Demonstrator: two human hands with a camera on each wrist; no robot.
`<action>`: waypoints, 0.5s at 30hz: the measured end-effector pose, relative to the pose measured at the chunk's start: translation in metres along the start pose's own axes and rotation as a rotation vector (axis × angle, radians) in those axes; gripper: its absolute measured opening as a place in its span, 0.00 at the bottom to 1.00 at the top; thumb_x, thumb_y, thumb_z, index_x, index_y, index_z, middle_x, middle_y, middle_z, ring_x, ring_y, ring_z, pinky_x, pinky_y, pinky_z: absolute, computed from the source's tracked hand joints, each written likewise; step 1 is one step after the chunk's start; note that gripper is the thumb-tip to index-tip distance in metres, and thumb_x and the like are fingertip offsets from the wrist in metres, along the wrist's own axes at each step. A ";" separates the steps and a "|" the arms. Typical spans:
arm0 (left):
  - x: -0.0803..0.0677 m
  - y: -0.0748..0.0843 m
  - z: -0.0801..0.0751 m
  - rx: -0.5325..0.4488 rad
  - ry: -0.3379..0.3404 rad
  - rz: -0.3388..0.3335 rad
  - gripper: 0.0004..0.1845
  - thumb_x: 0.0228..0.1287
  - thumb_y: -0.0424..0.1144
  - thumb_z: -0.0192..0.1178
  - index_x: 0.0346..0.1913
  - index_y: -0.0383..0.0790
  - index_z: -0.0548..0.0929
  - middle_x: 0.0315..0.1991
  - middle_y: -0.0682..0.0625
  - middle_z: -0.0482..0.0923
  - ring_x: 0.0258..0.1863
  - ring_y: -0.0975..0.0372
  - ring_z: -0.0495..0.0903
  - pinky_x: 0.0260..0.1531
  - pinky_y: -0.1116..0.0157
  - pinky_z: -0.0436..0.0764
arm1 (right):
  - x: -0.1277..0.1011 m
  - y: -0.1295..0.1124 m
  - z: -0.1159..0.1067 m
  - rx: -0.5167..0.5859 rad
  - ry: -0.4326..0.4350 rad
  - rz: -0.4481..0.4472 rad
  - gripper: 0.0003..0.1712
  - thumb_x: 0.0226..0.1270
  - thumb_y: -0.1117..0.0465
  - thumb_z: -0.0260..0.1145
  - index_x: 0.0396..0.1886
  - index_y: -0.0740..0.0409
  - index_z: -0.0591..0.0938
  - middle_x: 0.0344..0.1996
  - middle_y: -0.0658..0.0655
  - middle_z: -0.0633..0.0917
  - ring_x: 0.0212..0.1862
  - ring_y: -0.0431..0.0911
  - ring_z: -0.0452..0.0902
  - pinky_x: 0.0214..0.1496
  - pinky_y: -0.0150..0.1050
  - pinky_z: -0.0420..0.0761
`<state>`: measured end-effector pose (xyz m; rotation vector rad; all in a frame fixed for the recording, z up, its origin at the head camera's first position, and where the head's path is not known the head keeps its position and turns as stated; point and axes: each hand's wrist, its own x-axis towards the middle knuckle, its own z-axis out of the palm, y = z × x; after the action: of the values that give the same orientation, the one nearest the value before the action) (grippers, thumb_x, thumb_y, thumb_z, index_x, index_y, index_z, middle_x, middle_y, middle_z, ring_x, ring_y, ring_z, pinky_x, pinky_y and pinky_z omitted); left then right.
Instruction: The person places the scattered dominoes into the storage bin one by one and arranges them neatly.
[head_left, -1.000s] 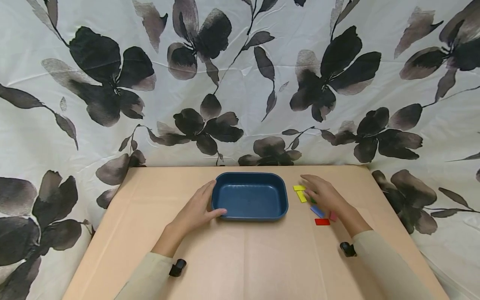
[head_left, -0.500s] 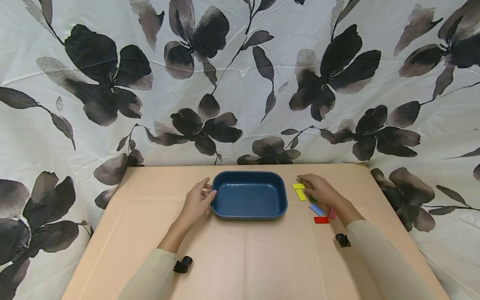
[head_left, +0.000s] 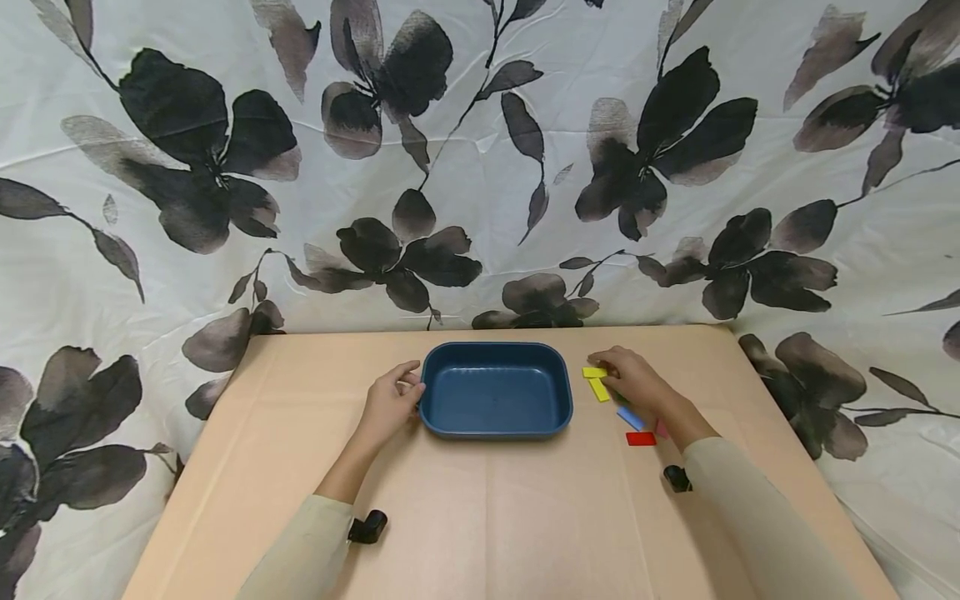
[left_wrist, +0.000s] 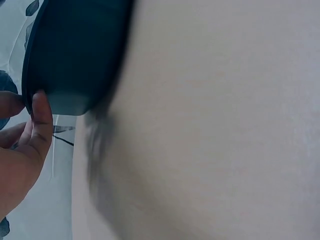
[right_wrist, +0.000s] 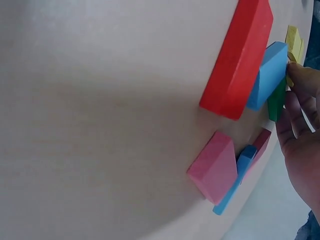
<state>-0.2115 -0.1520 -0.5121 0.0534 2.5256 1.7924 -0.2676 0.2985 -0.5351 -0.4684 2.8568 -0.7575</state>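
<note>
Yellow blocks [head_left: 598,390] sit on the right side of the desk [head_left: 487,517], arranged like a T, just right of the blue tray [head_left: 495,392]! Right hand [head_left: 637,383] is over them, thumb and fingers bent, only slightly parted, close about the far yellow one; whether it has a grip, I can't tell. On the tray's left end, the left hand [head_left: 386,404] pinches the rim between thumb and fingers. Nearer on the right lie a blue block [head_left: 630,418] and a red block [head_left: 641,438], with a green block [right_wrist: 277,102] and a pink block [right_wrist: 215,167] partly under the right hand.
</note>
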 end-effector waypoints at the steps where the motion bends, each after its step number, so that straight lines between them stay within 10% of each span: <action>1: 0.000 0.000 0.000 -0.006 -0.003 0.000 0.25 0.72 0.28 0.60 0.69 0.29 0.74 0.47 0.37 0.80 0.39 0.47 0.85 0.28 0.64 0.91 | 0.000 0.000 0.001 0.002 0.000 0.004 0.26 0.69 0.72 0.68 0.66 0.62 0.80 0.51 0.63 0.82 0.47 0.53 0.75 0.54 0.48 0.85; 15: -0.002 -0.006 -0.006 -0.007 -0.030 0.006 0.23 0.71 0.27 0.61 0.67 0.29 0.77 0.44 0.38 0.80 0.33 0.51 0.83 0.25 0.71 0.86 | -0.009 -0.012 0.007 0.057 -0.059 0.104 0.28 0.72 0.66 0.65 0.70 0.52 0.77 0.48 0.61 0.75 0.44 0.52 0.71 0.39 0.35 0.78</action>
<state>-0.2101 -0.1593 -0.5155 0.0872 2.5018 1.7893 -0.2545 0.2888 -0.5344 -0.3260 2.7720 -0.7898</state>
